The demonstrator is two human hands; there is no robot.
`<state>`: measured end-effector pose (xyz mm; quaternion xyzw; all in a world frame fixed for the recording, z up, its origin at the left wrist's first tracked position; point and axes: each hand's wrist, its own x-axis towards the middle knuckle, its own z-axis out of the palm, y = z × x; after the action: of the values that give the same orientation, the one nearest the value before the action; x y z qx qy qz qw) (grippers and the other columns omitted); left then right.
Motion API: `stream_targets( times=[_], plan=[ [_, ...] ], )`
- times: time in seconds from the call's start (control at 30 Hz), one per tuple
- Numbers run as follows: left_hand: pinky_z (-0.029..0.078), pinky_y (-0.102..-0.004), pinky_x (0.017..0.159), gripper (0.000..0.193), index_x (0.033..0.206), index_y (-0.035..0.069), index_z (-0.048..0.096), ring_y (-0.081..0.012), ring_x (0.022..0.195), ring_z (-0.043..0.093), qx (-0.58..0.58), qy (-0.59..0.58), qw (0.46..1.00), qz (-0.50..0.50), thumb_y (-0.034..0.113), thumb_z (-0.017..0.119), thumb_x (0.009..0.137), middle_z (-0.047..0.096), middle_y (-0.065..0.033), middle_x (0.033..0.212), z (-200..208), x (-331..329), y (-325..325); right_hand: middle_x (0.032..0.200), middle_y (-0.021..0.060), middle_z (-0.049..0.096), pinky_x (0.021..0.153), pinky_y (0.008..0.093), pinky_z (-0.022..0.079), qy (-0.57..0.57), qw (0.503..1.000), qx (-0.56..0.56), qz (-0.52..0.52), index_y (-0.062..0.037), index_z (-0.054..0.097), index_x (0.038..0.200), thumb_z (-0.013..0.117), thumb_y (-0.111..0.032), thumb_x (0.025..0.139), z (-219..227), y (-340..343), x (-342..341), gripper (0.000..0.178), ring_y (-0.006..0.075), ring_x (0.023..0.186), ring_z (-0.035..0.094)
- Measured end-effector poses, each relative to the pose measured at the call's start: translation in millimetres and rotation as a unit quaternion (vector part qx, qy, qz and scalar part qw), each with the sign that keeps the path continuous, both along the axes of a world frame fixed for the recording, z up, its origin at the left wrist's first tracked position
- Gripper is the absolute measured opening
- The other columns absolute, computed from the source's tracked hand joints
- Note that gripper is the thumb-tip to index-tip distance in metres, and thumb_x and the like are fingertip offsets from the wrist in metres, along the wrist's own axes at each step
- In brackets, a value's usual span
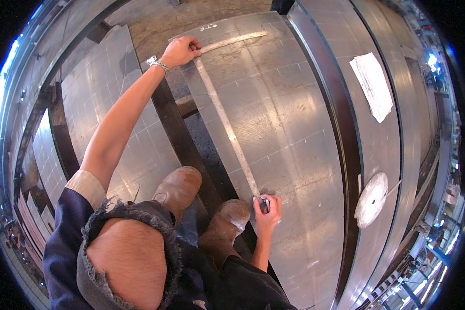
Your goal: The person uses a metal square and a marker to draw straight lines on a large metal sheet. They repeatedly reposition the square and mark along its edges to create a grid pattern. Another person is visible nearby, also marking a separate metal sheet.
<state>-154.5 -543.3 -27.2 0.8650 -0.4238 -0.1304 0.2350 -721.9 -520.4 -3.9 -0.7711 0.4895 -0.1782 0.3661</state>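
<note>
We see the left hand (181, 50) stretched far out, with its fingers pressed flat on the corner of a large metal square (223, 118), where the short arm meets the long arm. A watch (157, 64) sits on that wrist. The right hand (266, 209) is near the body, fingers closed around a small dark marking tool (265, 202) which touches the near end of the long arm of the square. We cannot tell exactly what kind of tool it is. The two hands are well apart, one at each end of the long arm.

The square lies flat on a big steel sheet (294, 134) with faint grid lines. Two brown boots (178, 187) stand at the left edge of this sheet, beside a dark gap. To the right, a white paper (373, 85) lies on another sheet, and a round white disc (371, 199) lies nearer, past a dark beam (341, 129).
</note>
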Motion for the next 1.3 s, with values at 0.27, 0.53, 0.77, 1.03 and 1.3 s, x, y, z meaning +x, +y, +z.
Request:
stream_targets(
  times=[0.27, 0.53, 0.77, 1.03, 1.3],
  plan=[
    [0.056, -0.0384, 0.083, 0.023, 0.100, 0.007, 0.073, -0.0241, 0.087, 0.071, -0.022, -0.036, 0.999, -0.023, 0.022, 0.079, 0.084, 0.073, -0.0069, 0.092, 5, -10, 2, 0.095, 0.0062, 0.059, 0.056, 0.0286, 0.047, 0.011, 1.000, 0.018, -0.005, -0.0039, 0.068, 0.096, 0.084, -0.007, 0.080, 7, 0, 3, 0.022, 0.0174, 0.079, 0.061],
    [0.055, -0.0442, 0.087, 0.067, 0.113, 0.012, 0.067, -0.0294, 0.104, 0.067, 0.048, -0.099, 0.993, -0.047, 0.058, 0.086, 0.069, 0.065, -0.0072, 0.111, 25, -40, 15, 0.095, 0.0060, 0.059, 0.054, 0.0282, 0.045, 0.006, 1.000, 0.027, -0.008, -0.0042, 0.069, 0.096, 0.084, -0.006, 0.080, 6, -1, 0, 0.022, 0.0153, 0.077, 0.060],
    [0.045, -0.0547, 0.100, 0.087, 0.127, 0.019, 0.060, -0.0325, 0.126, 0.055, 0.072, -0.128, 0.989, -0.024, 0.066, 0.088, 0.059, 0.056, -0.0057, 0.130, 22, -53, 29, 0.093, 0.0050, 0.061, 0.051, 0.0279, 0.043, 0.007, 1.000, 0.007, 0.000, -0.0053, 0.068, 0.094, 0.085, -0.011, 0.081, 7, -3, 5, 0.023, 0.0131, 0.063, 0.055],
    [0.042, -0.0563, 0.100, 0.084, 0.127, 0.020, 0.060, -0.0319, 0.128, 0.054, 0.128, -0.155, 0.980, -0.007, 0.062, 0.088, 0.060, 0.057, -0.0049, 0.132, 31, -63, 18, 0.093, 0.0054, 0.059, 0.054, 0.0275, 0.045, 0.005, 1.000, 0.005, 0.002, -0.0054, 0.068, 0.095, 0.084, -0.009, 0.081, -3, 0, -1, 0.021, 0.0154, 0.073, 0.058],
    [0.043, -0.0508, 0.100, 0.068, 0.124, 0.018, 0.059, -0.0299, 0.123, 0.057, 0.084, -0.191, 0.978, -0.027, 0.046, 0.088, 0.069, 0.058, -0.0040, 0.127, 29, -72, 20, 0.093, 0.0059, 0.063, 0.053, 0.0300, 0.046, 0.003, 1.000, 0.001, 0.011, -0.0056, 0.068, 0.096, 0.085, -0.011, 0.081, 2, -5, -1, 0.023, 0.0161, 0.065, 0.058]
  ],
)
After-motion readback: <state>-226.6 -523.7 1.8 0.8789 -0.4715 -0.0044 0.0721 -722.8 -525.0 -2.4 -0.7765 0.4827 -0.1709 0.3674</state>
